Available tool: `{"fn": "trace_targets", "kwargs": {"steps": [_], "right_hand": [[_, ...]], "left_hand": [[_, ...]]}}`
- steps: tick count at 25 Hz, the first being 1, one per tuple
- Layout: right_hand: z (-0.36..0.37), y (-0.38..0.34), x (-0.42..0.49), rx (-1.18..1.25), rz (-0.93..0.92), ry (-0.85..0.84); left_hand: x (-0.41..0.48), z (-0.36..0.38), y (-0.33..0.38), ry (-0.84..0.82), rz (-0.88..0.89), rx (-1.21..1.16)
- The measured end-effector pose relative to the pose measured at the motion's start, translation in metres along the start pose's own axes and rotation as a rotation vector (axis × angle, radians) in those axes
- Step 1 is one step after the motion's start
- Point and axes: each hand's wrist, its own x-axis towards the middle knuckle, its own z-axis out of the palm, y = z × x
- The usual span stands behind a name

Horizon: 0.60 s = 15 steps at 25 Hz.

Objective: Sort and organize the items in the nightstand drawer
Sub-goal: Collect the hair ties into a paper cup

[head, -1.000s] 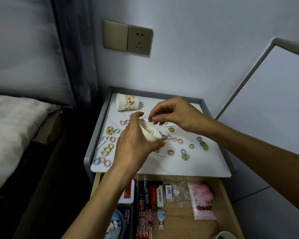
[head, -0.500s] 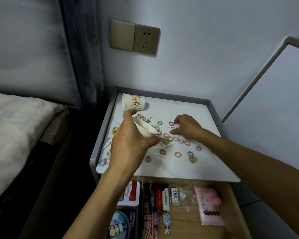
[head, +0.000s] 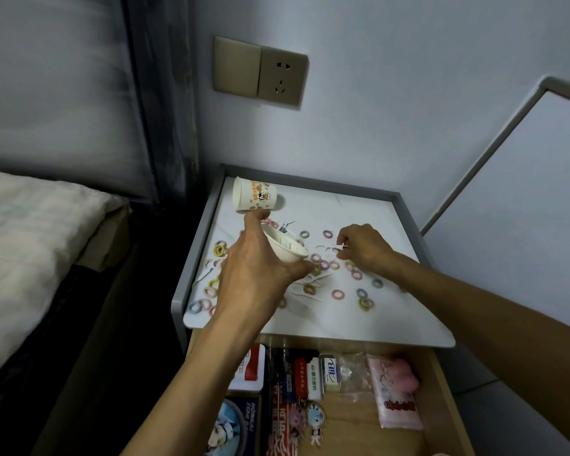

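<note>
the left hand [head: 254,278] is held above the front-left part of the worktop [head: 343,324], its grip wrapped round a white paper cup [head: 285,246]: thumb on the near side of the rim, fingers curled behind the wall. the cup is tipped, mouth facing up and to the right, and something pale lies inside it, too indistinct to name. the right hand [head: 364,246] is low over the middle of the worktop, knuckles up, fingers curled in; its grip is nearly closed, thumb and fingertips pinching a small white piece [head: 341,246] just off the surface. what that piece is cannot be told.

small coloured hair ties [head: 337,294] are scattered across the white worktop, some in a cluster between the two hands, others along the left edge and toward the right front. thin white picks [head: 305,296] lie among them near the front centre. a printed paper cup [head: 254,195] lies on its side at the back-left corner, mouth toward the left, just beyond the left thumb.

below the worktop the drawer [head: 441,383] is pulled out. in it lie a red and white tin [head: 252,366] at the left, a row of small boxes, a clear bag, a pink packet [head: 395,393] at the right, and keychain figures [head: 315,419] on the wooden floor. a bed [head: 30,241] stands to the left, and a wall socket [head: 282,77] is above.
</note>
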Motion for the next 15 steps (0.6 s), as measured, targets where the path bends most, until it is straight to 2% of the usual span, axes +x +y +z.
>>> {"fn": "trace_targets", "kwargs": {"steps": [2, 7, 15], "right_hand": [[-0.006, 0.001, 0.001, 0.020, 0.010, 0.038], [-0.030, 0.006, 0.014, 0.306, 0.102, 0.225], [-0.017, 0.013, 0.041, 0.196, 0.096, 0.145]], "left_hand": [[0.000, -0.001, 0.000, -0.002, 0.001, -0.007], [0.001, -0.002, -0.001, 0.003, 0.001, -0.010], [0.002, -0.003, -0.001, -0.001, 0.003, -0.021]]}}
